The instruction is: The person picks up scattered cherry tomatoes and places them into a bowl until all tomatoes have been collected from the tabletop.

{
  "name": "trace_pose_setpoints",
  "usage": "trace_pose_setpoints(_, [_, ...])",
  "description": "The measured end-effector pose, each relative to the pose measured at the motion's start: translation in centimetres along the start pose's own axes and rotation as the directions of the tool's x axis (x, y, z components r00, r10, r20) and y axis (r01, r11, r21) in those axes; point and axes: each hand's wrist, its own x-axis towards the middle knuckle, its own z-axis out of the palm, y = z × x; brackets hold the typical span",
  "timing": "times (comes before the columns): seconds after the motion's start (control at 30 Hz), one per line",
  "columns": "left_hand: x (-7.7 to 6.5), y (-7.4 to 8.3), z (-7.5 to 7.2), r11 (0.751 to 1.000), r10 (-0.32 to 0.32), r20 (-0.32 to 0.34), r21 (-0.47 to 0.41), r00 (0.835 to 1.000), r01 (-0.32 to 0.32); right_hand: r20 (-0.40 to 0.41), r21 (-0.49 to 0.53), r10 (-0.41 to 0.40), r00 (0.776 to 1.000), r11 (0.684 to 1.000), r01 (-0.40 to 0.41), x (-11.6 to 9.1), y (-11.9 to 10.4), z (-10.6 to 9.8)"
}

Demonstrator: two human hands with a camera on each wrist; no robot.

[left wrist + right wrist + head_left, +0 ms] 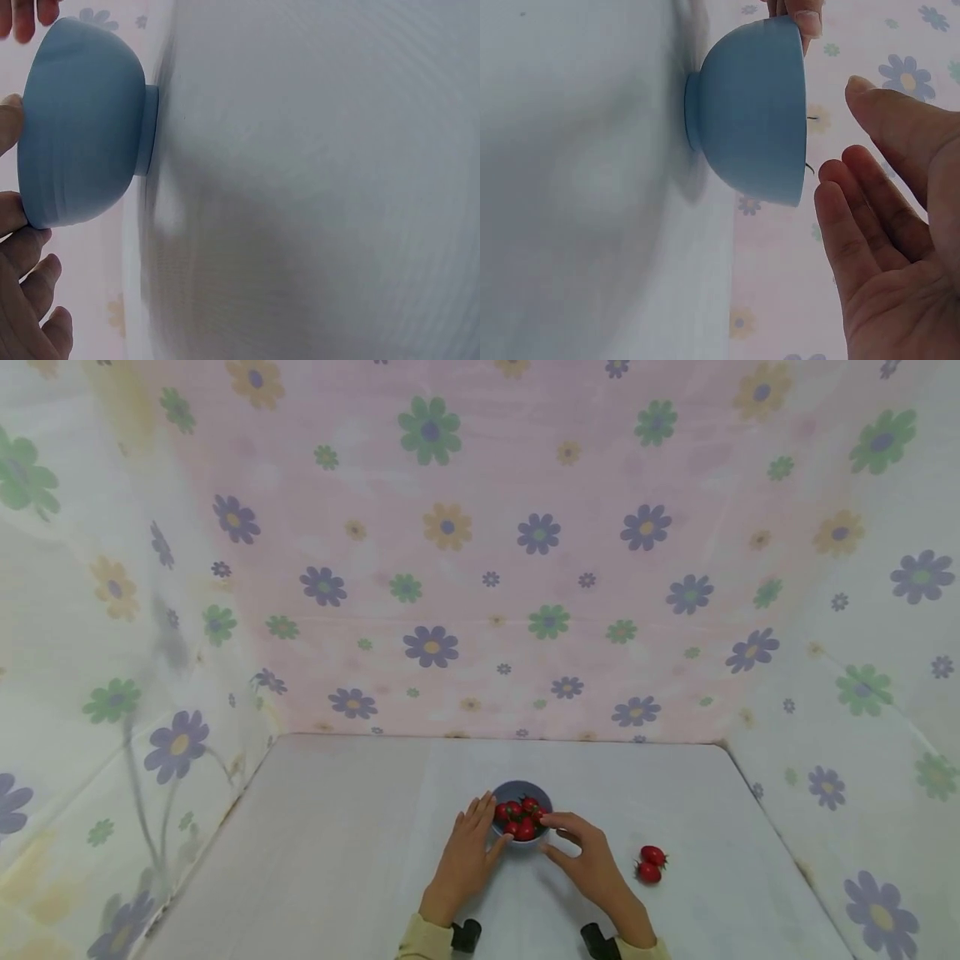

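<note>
A small blue bowl (517,789) stands upright on the white table, with several red cherry tomatoes (526,830) inside. My left hand (467,852) holds the bowl's left side, thumb at the near rim and fingers along the side; the left wrist view shows its fingertips against the bowl (82,127). My right hand (588,852) hovers at the bowl's right rim, fingers loosely bent and thumb apart. Nothing lies between them in the right wrist view, where thin tomato stems poke above the rim of the bowl (754,112).
Two more cherry tomatoes (651,865) lie side by side on the table (360,843), right of my right hand. Flower-patterned cloth walls (495,610) enclose the table at the back and both sides. A black wrist camera (467,935) sits below my left hand.
</note>
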Motion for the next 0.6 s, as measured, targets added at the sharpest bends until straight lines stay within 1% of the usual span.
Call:
trace_pose_setpoints(0.27, [0.2, -0.2, 0.2, 1.0, -0.025, 0.028, 0.002, 0.999, 0.025, -0.043, -0.015, 0.025, 0.999, 1.0, -0.025, -0.9, 0.3, -1.2])
trace_pose_setpoints(0.47, [0.2, -0.1, 0.2, 1.0, -0.017, 0.028, -0.01, 0.999, 0.018, -0.076, -0.028, 0.071, 0.995, 0.997, -0.073, -1.7, 0.4, -2.2])
trace_pose_setpoints(0.6, [0.2, -0.1, 0.0, 1.0, -0.022, 0.028, -0.015, 0.999, 0.022, -0.1, -0.047, 0.12, 0.988, 0.991, -0.125, -2.2, 0.6, -3.0])
